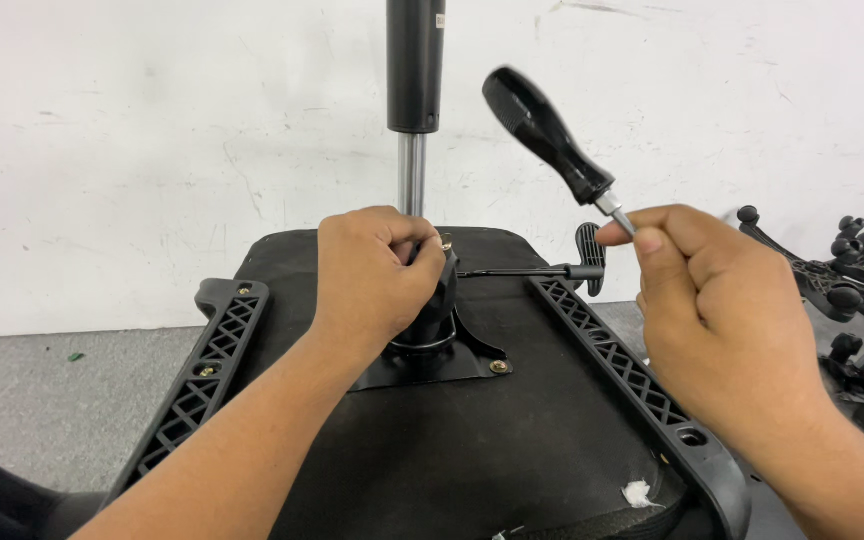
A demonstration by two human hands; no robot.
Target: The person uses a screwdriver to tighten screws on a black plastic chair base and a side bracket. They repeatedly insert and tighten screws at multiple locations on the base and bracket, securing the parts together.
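- On the floor against a white wall [152, 120], upturned: seat [512, 420], black fabric underside facing up, filling the middle of the view.
- Bolted along either edge: left arm bracket [197, 385] and right arm bracket [642, 385], black lattice plastic, brass screws showing in the left one.
- Rising from the centre plate [452, 365]: gas column [413, 120], black sleeve over a chrome rod, with a small pale label near its top edge, too small to make out.
- Wrapped tight around the mechanism at the column's foot: left hand [372, 275], fingers curled shut.
- Just right of it, reaching towards the right bracket: lever [552, 268], thin black rod with a ribbed paddle end.
- Raised above the right bracket: right hand [712, 310], fingertips pinching the metal shank of a screwdriver [547, 135], black handle tilted up and left, tip hidden.
- Far right, apart: spare chair parts [842, 270], black.
- Near the seat's front edge: white scrap [637, 493].
- Likely risks, as judgement: with so light a pinch on the shank, the top-heavy screwdriver could swing or drop onto the seat; the column could tip if the left grip loosens; the hidden tip could jab the palm.
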